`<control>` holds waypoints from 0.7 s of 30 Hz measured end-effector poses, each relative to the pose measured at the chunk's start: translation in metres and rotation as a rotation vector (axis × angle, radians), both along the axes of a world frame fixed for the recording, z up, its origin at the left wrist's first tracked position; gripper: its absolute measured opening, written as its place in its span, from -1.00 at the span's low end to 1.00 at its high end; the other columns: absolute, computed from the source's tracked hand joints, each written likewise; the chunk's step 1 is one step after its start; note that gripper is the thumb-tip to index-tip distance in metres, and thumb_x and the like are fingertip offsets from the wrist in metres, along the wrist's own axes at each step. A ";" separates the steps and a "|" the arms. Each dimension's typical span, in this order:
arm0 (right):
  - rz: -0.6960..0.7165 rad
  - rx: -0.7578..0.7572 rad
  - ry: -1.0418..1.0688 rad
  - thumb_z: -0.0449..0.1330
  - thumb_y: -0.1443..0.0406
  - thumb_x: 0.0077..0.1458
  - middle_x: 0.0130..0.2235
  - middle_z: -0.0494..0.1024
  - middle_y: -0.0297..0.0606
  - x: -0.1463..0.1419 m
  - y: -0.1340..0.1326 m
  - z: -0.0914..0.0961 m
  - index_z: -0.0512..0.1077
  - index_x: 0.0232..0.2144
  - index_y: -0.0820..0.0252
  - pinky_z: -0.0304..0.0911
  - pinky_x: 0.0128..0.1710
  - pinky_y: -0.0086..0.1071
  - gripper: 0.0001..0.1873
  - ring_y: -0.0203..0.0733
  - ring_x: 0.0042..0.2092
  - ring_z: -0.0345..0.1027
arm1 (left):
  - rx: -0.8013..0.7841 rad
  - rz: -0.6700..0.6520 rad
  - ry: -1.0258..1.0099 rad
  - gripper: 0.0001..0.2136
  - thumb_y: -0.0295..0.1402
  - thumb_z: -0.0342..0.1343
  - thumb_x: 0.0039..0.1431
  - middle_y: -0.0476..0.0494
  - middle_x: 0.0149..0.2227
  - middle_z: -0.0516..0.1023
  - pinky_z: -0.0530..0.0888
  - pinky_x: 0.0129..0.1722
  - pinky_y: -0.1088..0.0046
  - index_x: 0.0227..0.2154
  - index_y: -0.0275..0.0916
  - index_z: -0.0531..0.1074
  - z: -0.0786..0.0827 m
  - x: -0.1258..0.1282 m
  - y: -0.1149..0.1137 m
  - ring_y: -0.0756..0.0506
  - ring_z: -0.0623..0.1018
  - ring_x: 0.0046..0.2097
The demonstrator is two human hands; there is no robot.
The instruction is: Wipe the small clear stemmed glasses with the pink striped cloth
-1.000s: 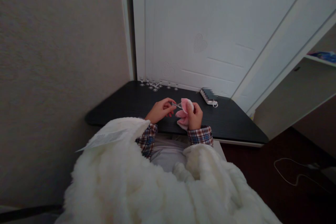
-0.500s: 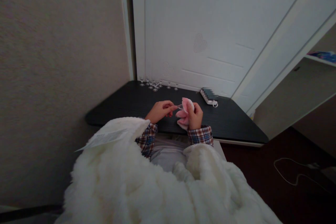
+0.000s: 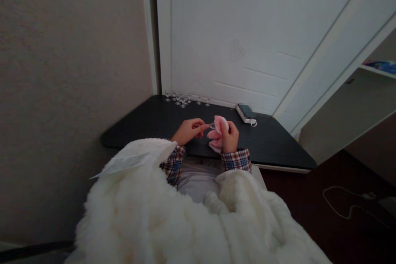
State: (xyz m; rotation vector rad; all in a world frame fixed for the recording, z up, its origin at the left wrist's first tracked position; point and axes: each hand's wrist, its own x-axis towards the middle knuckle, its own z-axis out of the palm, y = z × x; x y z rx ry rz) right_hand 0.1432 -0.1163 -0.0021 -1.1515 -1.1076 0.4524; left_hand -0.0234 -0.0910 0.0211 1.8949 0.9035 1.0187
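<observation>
My left hand (image 3: 192,129) pinches one end of a small clear glass (image 3: 212,126) with thumb and fingertips; it looks like the tiny stemmed glasses (image 3: 182,100) grouped at the table's back left. In my right hand (image 3: 229,137) is a bunched pink and white cloth (image 3: 215,135), its folds hanging down over the table's front part. The cloth's upper edge meets the far end of the clear glass. How much of the glass lies inside the cloth is hidden.
The black table (image 3: 145,121) backs onto a white panel door (image 3: 210,33). A dark-screened device with a white body and ring (image 3: 246,113) lies at the back right. White fluffy fabric (image 3: 173,218) covers my lap area. A pale cable (image 3: 337,214) runs across the floor on the right.
Hardly anything differs. Both hands keep their places, with the glass and the cloth held as before.
</observation>
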 end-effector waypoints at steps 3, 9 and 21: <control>0.003 -0.002 0.008 0.14 -0.05 0.00 -0.51 0.33 -0.41 0.000 0.000 0.000 0.38 -0.50 0.20 0.10 -0.43 -0.45 -0.59 -0.34 -0.45 0.16 | -0.003 0.007 0.003 -0.66 -0.05 0.11 0.08 -0.02 -0.58 0.47 0.34 -0.53 0.56 -0.41 -0.29 0.43 0.001 0.000 -0.001 0.01 0.46 -0.52; 0.009 0.002 0.007 0.14 -0.03 0.01 -0.51 0.33 -0.42 -0.001 -0.001 0.001 0.37 -0.51 0.19 0.09 -0.44 -0.46 -0.60 -0.35 -0.45 0.15 | 0.012 0.008 0.011 -0.64 -0.02 0.09 0.08 -0.03 -0.58 0.48 0.34 -0.53 0.55 -0.41 -0.29 0.44 0.001 0.000 0.000 0.01 0.47 -0.51; 0.002 -0.003 -0.004 0.13 -0.03 0.01 -0.52 0.32 -0.42 0.000 0.000 0.001 0.37 -0.51 0.19 0.09 -0.44 -0.46 -0.60 -0.35 -0.46 0.14 | 0.049 -0.005 0.049 -0.61 -0.02 0.05 0.12 -0.03 -0.58 0.48 0.34 -0.51 0.55 -0.43 -0.30 0.49 0.002 -0.002 0.001 0.01 0.46 -0.51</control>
